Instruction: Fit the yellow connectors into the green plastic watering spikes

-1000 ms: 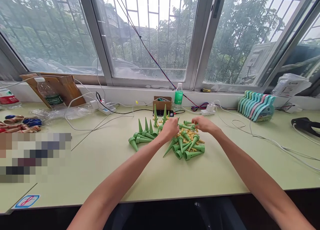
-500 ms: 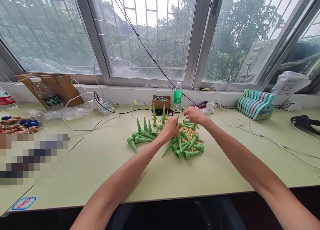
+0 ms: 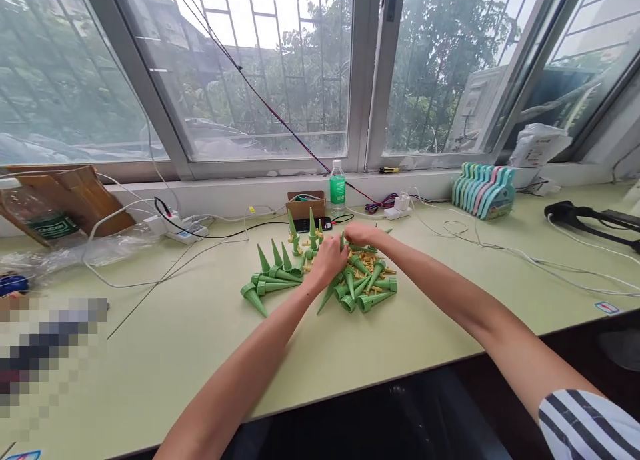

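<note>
My left hand is closed around a green plastic spike, whose tip pokes up beside the fingers. Right against it, my right hand has its fingers drawn together at the spike; what they pinch, if anything, is hidden. Below and right of both hands lies a heap of hollow green spikes mixed with small yellow plastic pieces. To the left, more green spikes lie in a group, some pointing up. Behind my left hand, a few spikes stand upright with yellow pieces at their bases.
Behind the heap are a phone, a small cardboard box and a green-labelled bottle. White cables cross the table on the right, near a row of pastel hangers. A power strip sits at the left.
My right hand has come in from the right to meet my left hand at the spike. The whole view has turned somewhat to the right.
</note>
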### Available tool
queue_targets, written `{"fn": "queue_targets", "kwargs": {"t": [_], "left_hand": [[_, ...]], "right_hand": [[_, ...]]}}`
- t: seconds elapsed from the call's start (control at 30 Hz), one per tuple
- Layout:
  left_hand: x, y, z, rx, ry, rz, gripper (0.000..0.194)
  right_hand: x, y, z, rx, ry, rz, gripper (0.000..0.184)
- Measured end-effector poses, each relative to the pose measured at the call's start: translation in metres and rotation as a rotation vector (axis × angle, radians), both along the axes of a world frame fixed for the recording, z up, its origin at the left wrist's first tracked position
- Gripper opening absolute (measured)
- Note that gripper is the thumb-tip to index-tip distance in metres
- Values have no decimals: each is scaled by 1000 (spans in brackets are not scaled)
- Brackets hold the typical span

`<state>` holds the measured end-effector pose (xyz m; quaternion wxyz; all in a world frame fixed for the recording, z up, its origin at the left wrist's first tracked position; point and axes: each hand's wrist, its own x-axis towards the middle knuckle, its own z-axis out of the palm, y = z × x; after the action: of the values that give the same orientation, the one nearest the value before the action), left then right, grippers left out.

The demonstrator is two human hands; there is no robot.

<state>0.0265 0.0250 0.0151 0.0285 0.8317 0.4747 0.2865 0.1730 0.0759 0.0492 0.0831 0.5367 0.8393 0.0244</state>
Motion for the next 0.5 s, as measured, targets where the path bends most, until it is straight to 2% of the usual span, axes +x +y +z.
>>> {"fn": "queue_targets", "kwargs": {"t": [0.33, 0.5], "left_hand": [[0, 2, -5, 23, -39, -14, 14], [1, 0, -6, 7, -42, -24, 18]], "right_hand": [[-3, -2, 9, -7, 29, -5, 18], [-1, 0, 2, 14, 78, -1, 14]]}}
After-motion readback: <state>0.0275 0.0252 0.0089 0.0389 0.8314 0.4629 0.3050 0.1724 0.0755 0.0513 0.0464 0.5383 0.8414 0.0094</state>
